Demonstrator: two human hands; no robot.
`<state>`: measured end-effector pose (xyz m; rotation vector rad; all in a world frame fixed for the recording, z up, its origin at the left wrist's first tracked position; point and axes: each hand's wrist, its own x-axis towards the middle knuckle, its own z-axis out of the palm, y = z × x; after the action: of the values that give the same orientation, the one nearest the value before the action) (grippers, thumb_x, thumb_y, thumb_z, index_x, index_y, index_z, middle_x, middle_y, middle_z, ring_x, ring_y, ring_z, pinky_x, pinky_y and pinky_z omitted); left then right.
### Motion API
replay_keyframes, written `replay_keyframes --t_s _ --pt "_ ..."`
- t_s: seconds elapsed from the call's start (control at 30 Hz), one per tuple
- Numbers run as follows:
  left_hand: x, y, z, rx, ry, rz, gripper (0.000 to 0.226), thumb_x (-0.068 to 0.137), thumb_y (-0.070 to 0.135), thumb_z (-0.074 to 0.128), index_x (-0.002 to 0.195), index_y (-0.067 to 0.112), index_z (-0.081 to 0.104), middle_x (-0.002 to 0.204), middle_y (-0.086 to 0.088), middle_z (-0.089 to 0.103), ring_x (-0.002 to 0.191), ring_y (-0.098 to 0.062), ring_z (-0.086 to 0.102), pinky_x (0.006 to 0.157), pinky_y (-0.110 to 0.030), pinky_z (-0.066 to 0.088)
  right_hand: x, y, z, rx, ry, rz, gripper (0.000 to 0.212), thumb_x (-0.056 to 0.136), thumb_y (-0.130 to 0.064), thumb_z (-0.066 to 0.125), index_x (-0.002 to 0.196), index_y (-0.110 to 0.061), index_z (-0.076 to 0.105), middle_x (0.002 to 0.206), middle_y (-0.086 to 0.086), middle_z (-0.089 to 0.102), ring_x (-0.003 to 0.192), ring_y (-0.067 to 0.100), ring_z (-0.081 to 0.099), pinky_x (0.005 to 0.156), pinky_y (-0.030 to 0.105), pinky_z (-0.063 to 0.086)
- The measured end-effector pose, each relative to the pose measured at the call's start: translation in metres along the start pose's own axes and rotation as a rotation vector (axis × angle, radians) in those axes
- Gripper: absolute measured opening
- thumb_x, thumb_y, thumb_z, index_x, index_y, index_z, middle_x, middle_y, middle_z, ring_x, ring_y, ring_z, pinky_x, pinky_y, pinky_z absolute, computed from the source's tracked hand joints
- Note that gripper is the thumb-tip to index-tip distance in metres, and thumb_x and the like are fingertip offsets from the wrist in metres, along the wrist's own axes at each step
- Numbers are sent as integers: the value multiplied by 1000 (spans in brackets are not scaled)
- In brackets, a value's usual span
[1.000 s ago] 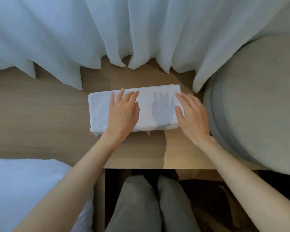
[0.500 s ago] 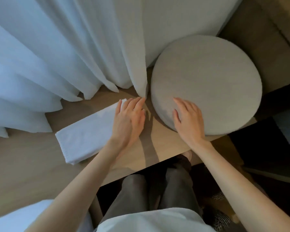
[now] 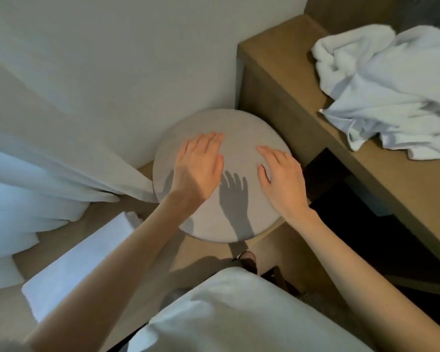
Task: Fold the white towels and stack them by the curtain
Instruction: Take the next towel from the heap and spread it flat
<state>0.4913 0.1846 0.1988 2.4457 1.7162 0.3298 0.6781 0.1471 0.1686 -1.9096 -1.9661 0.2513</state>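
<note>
A folded white towel (image 3: 71, 270) lies on the wooden table (image 3: 0, 323) at the lower left, just below the white curtain (image 3: 28, 194); my left forearm crosses over part of it. A heap of crumpled white towels (image 3: 391, 87) sits on the brown shelf (image 3: 285, 80) at the upper right. My left hand (image 3: 198, 168) and my right hand (image 3: 281, 184) hover with straight fingers over the round grey cushion (image 3: 239, 125), holding nothing. Their shadows fall on the cushion.
A plain wall fills the top left. A dark gap opens under the shelf at right. My white shirt (image 3: 234, 316) fills the bottom middle, with a foot (image 3: 248, 259) on the floor below the cushion's edge.
The view has swung right, away from the folded towel. Both hands left the towel and moved over the round cushion. The shelf with crumpled towels has come into view.
</note>
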Motion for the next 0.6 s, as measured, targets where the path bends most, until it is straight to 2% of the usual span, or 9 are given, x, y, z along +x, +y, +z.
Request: replay_keyframes --t_s 0.17,0.27,0.37,0.6 --pt "65 57 -12 -24 4 96 45 99 23 39 143 13 40 142 -7 47 129 -24 43 108 -35 26 23 50 -50 -34 101 70 38 96 -21 49 134 -15 53 131 2 59 120 19 53 101 35 39" --pt "92 87 -16 -79 20 191 42 100 22 39 141 13 42 138 -6 51 127 -22 46 110 -36 30 28 73 -74 -59 162 146 38 97 -21 49 134 -15 53 131 2 58 121 19 52 101 35 39" --pt "111 115 -19 -142 14 288 43 100 22 41 142 13 42 137 -5 52 126 -21 46 109 -39 33 29 91 -96 -121 211 227 37 96 -23 50 132 -16 54 131 2 59 120 20 52 99 35 39" --pt "141 169 -30 -229 39 520 45 100 26 41 143 14 39 143 -5 46 131 -20 42 109 -33 31 17 121 -141 -156 333 416 37 97 -24 49 134 -18 53 137 1 54 126 21 47 101 36 38"
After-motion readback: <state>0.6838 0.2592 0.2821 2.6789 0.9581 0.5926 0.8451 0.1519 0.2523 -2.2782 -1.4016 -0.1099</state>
